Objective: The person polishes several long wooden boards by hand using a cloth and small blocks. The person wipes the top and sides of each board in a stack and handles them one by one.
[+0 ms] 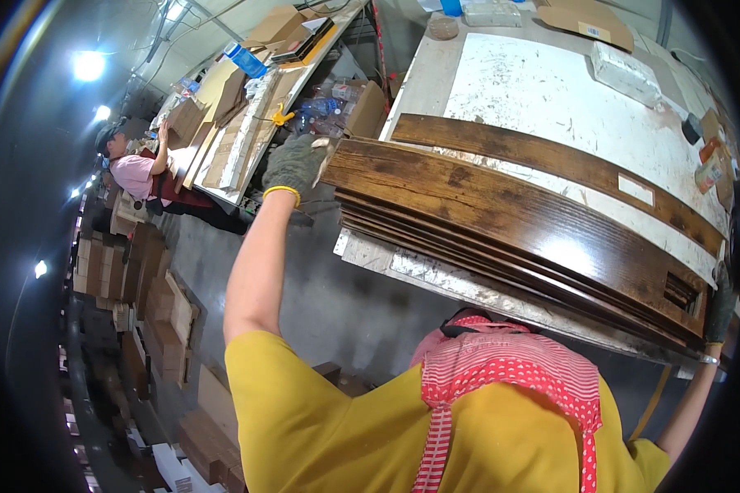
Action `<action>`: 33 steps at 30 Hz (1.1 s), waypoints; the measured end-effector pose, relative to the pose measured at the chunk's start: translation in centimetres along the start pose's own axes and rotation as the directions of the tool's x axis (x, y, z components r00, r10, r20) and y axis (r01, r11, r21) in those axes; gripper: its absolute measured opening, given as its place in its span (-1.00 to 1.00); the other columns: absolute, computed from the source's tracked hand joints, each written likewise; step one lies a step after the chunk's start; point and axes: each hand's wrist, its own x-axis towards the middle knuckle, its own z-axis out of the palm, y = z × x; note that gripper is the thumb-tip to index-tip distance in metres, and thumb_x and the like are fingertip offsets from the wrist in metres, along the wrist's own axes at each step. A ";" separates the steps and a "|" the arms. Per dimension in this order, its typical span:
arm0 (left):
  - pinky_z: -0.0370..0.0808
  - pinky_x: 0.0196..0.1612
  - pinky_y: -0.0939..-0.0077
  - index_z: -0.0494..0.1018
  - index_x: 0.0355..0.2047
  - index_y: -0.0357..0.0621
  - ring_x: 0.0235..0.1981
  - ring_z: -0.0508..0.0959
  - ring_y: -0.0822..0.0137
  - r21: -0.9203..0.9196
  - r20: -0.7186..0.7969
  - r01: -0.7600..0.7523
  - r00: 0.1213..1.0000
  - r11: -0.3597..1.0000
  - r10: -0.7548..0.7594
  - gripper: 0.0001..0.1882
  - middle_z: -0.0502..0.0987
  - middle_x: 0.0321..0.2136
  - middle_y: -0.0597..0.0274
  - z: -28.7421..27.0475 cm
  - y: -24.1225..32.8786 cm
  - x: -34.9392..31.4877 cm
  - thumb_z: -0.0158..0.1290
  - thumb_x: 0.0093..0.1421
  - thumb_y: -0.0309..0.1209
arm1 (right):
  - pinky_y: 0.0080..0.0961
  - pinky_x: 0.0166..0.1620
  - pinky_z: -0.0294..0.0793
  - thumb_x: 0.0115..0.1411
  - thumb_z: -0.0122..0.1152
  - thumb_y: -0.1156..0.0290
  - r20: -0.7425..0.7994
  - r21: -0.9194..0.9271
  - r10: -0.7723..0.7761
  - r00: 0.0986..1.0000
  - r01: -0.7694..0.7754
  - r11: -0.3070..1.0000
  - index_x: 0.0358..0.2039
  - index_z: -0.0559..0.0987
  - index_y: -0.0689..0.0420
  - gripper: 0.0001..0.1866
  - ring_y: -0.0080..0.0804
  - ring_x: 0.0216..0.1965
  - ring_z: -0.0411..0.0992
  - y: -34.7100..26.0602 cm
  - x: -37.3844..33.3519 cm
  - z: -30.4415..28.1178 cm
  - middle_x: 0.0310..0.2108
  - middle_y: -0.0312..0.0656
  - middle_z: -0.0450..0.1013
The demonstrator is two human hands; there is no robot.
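A stack of dark brown wooden boards lies along the near edge of the white-topped worktable. The top board is glossy, with a rectangular cutout near its right end. My left hand, in a dark grey glove, grips this board's left end with its fingertips. At the opposite end my right hand, also gloved, closes against the board; the dim picture rim partly hides its fingers. Behind the stack, a separate brown board with a similar cutout lies flat on the table.
A white wrapped block and flat cardboard sit on the table's far side. Beyond my left hand stand a box of plastic bottles and another table with a yellow clamp. A co-worker stands there, far left.
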 end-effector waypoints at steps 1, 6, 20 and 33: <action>0.47 0.00 0.19 0.51 -0.07 -0.15 -0.10 0.56 0.01 -0.044 0.302 0.217 0.933 0.975 -0.194 -0.47 0.56 -0.10 -0.04 -3.8 2.5 1.0 -0.19 0.32 0.04 | -0.45 0.29 0.26 0.40 -0.09 0.45 0.070 -0.389 -0.147 0.987 0.163 0.907 0.22 0.36 0.22 -0.60 -0.35 0.29 0.21 0.3 -0.5 -0.4 0.31 -0.10 0.21; 0.44 -0.02 0.43 0.43 0.07 -0.15 -0.15 0.52 0.33 -0.822 0.282 0.354 0.933 0.446 -0.222 -0.52 0.57 -0.11 0.29 -2.1 5.5 -2.0 0.10 0.26 -0.12 | -0.45 0.31 0.22 0.35 -0.08 0.53 0.045 -0.050 0.022 0.999 -0.020 0.999 0.24 0.34 0.18 -0.55 -0.35 0.30 0.20 -0.1 -1.0 -0.5 0.31 -0.11 0.21; 0.42 0.04 0.16 0.46 0.02 -0.18 -0.04 0.54 0.03 -0.293 0.257 0.246 0.951 0.924 -0.172 -0.45 0.56 -0.09 -0.08 -2.7 3.3 -0.6 -0.11 0.31 0.03 | -0.39 0.34 0.15 0.40 -0.13 0.45 0.042 0.116 0.023 0.999 -0.028 0.993 0.24 0.35 0.19 -0.59 -0.34 0.34 0.13 -0.9 -0.2 -0.1 0.31 -0.12 0.22; 0.37 0.17 0.37 0.34 0.17 -0.19 0.06 0.47 0.20 -0.529 -0.037 0.014 0.999 0.849 -0.039 -0.60 0.46 0.07 0.10 1.4 -4.5 3.7 -0.19 0.36 -0.40 | -0.29 0.17 0.35 0.12 0.19 0.58 -0.010 0.532 0.431 0.903 -0.360 0.766 0.09 0.48 0.08 -0.53 -0.14 0.16 0.32 -14.1 3.2 -0.6 0.15 -0.04 0.36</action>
